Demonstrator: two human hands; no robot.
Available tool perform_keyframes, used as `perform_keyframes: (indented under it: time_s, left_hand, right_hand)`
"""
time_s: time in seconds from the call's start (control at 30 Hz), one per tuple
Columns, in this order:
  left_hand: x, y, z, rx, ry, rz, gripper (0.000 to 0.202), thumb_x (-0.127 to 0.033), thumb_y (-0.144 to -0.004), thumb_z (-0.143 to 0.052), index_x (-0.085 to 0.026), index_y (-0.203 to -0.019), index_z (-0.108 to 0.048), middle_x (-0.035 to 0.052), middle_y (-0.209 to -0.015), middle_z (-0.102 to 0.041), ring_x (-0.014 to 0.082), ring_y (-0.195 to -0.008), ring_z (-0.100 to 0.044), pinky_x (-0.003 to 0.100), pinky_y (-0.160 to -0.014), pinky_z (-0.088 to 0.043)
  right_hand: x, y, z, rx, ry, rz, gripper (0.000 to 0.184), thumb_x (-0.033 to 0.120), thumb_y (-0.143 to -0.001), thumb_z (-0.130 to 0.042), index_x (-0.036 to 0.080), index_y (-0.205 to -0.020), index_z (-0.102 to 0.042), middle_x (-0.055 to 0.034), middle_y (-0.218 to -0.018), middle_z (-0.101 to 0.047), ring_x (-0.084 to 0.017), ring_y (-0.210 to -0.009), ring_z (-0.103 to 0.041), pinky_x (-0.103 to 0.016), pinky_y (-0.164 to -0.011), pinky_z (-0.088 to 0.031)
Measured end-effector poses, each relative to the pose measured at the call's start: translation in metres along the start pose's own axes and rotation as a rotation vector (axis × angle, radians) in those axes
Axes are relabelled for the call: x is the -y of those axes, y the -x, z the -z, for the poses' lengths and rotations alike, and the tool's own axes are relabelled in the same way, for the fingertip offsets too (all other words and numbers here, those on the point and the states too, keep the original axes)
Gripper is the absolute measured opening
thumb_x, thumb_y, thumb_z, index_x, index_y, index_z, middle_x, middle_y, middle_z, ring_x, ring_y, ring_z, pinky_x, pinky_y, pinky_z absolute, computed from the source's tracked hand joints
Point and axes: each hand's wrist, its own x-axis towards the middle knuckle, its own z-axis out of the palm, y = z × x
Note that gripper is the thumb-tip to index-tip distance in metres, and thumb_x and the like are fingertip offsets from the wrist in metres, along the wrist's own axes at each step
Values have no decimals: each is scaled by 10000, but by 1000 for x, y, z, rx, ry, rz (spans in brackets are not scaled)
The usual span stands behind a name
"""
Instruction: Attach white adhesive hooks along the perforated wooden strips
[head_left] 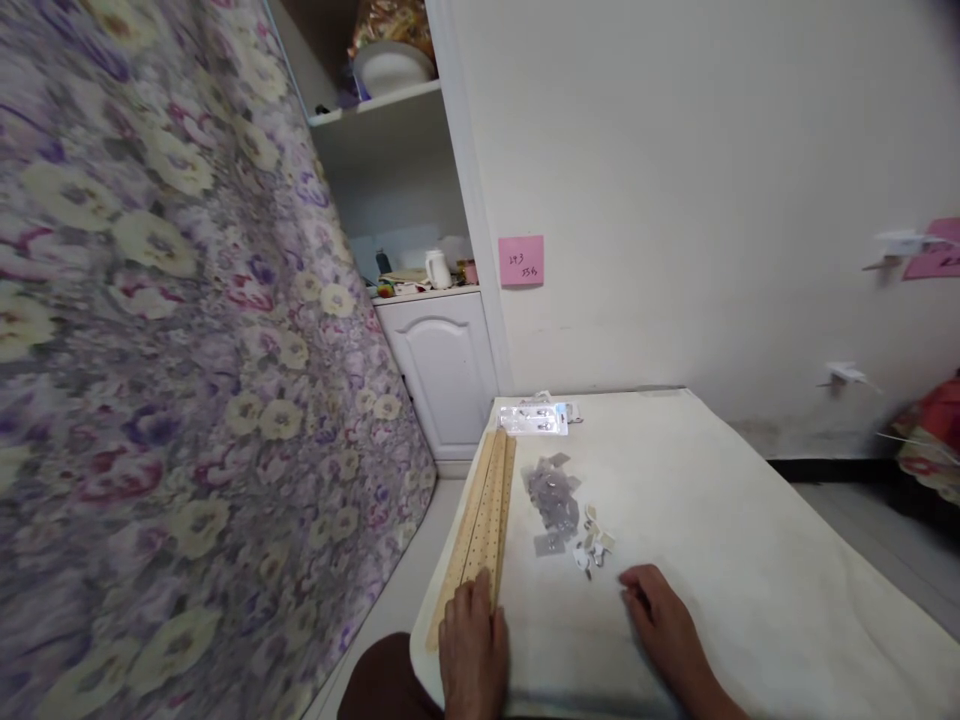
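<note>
The perforated wooden strips lie along the desk's left edge, perhaps leaving space beside them. The left hand rests over their near end, seemingly steadying them; whether it grips, I cannot tell. Well apart, the right hand curls near small whitish pieces, its palm hidden.

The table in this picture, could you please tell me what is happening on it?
A person's left hand lies on the near end of pale dotted strips along the table's left side. The right hand is loosely curled near small whitish pieces, apart from them. Greyish pieces lie in a heap beyond; a clear pack lies at the far end.
</note>
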Motion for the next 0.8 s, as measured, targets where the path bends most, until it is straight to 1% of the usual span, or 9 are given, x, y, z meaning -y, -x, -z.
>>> perform_keyframes:
  time_s: [0.2, 0.37, 0.5, 0.57, 0.63, 0.73, 0.8]
  left_hand:
    - [8, -1, -2, 3, 37, 10, 386, -201, -861, -426, -176, -1233, -524, 91, -1103, -574, 224, -957, -520, 364, -839, -420]
    - [8, -2, -2, -16, 85, 24, 377, -228, -851, -446, -185, -1215, -535, 80, -1087, -588, 225, -940, -530, 372, -818, -437]
    - [9, -2, -2, -38, 125, 18, 377, -243, -844, -450, -170, -1203, -541, 90, -1077, -589, 230, -936, -530, 384, -820, -444]
    - [9, -1, -2, -38, 135, 26, 379, -240, -839, -450, -179, -1202, -543, 94, -1088, -580, 233, -937, -530, 390, -815, -445]
    - [9, 3, -4, -63, 138, 33, 378, -244, -838, -450, -186, -1199, -547, 101, -1120, -558, 244, -969, -523, 407, -831, -439]
    - [4, 15, -13, -146, 154, -19, 375, -251, -842, -442, -180, -1192, -558, 121, -1164, -530, 269, -1049, -495, 441, -880, -420]
    - [-1, 25, -23, -150, 196, -114, 371, -248, -842, -444, -174, -1180, -576, 132, -1157, -541, 271, -1067, -494, 444, -901, -415]
  right_hand:
    - [3, -2, 1, -21, -16, -4, 182, 291, -832, -438, 213, -864, -600, -59, -846, -634, -195, -761, -612, -300, -692, -510]
    - [5, -3, 3, 0, -15, -19, 181, 271, -835, -428, 214, -876, -594, -60, -860, -634, -193, -774, -609, -300, -709, -504]
    - [4, -3, 3, -5, -10, -19, 181, 270, -829, -431, 213, -871, -597, -59, -846, -637, -193, -759, -610, -298, -699, -506]
    - [4, -2, 3, -11, -10, -13, 181, 271, -830, -431, 215, -866, -600, -58, -840, -638, -193, -754, -611, -298, -696, -508]
    - [3, -2, 2, -16, -10, 0, 179, 273, -831, -434, 216, -865, -600, -57, -837, -639, -193, -750, -611, -296, -690, -508]
    - [2, -2, 1, -16, -6, 19, 170, 262, -831, -439, 216, -870, -599, -51, -832, -636, -188, -746, -612, -288, -688, -507]
    - [0, -2, 0, -15, -3, 27, 159, 247, -831, -444, 215, -868, -595, -46, -830, -631, -183, -748, -612, -283, -694, -506]
